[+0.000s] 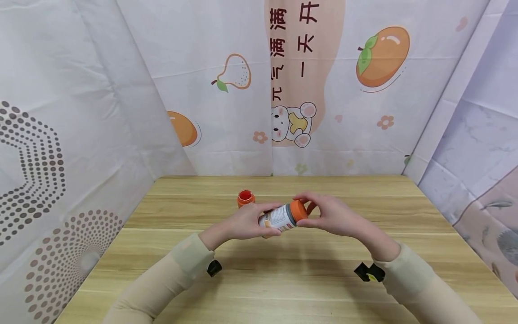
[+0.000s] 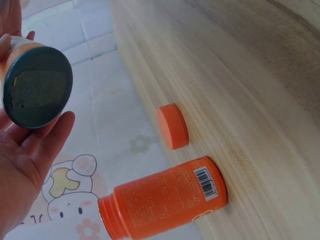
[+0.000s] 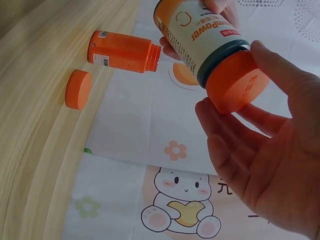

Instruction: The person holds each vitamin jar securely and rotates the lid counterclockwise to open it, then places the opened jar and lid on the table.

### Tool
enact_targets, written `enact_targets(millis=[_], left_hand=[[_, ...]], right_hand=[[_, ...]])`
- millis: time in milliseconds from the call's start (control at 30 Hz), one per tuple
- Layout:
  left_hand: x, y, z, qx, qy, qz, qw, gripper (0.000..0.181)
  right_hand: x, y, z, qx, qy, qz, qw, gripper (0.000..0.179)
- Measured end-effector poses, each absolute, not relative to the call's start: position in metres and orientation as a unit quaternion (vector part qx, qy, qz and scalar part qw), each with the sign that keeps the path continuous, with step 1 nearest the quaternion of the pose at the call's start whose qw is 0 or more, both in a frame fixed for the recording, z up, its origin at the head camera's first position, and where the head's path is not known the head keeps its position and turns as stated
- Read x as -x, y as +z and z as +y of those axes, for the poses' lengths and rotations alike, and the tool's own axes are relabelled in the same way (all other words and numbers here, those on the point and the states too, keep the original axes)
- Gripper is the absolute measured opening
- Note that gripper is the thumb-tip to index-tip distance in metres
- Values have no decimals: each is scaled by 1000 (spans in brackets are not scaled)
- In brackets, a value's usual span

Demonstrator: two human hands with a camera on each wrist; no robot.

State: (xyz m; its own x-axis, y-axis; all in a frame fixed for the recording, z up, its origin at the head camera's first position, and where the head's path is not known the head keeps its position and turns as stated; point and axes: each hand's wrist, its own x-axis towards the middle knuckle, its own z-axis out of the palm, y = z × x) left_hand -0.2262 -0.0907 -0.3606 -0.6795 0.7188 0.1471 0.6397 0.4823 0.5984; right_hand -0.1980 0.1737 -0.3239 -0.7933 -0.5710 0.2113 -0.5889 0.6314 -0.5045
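Between the two hands a dark green supplement bottle [image 1: 277, 218] with a white and orange label is held tilted above the table, its orange lid [image 1: 298, 210] toward the right. My left hand [image 1: 245, 221] grips the bottle's body near the base; that dark base [image 2: 38, 88] faces the left wrist view. Thumb and fingertips of my right hand [image 1: 332, 216] pinch the rim of the lid, which sits on the bottle's mouth. Behind the left hand an orange bottle [image 2: 165, 199] stands upright and uncapped. Its loose orange cap [image 3: 78, 89] lies on the table beside it, hidden in the head view.
The wooden table [image 1: 259, 288] runs back to a printed white curtain [image 1: 226, 40]. More curtains hang at the left [image 1: 73, 90] and right [image 1: 477, 135]. A black strap piece shows at each cuff.
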Motion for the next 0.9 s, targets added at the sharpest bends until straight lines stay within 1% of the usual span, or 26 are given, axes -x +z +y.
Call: enact_targets(millis=[200,333,433,667,900], left_hand=[[226,-361,-91,-393,324,858,64,68],[226,-360,-92,-392,324,858,62,68],[226,-361,-92,-392,323,859,61,68],[225,-360,-92,-388,325,860,65,68],[225,-359,-91,-387,324,860,66,67]], right_hand=[[197,-324,174,-337,281,-898,27,62],[194,-321,173,-327,292,-899,17,69],[193,-320,172,-313,299,-901,10,71],[196,-319,170,-284,303,-910,2,65],[198,-324,168,-268,275,-923,-13,56]])
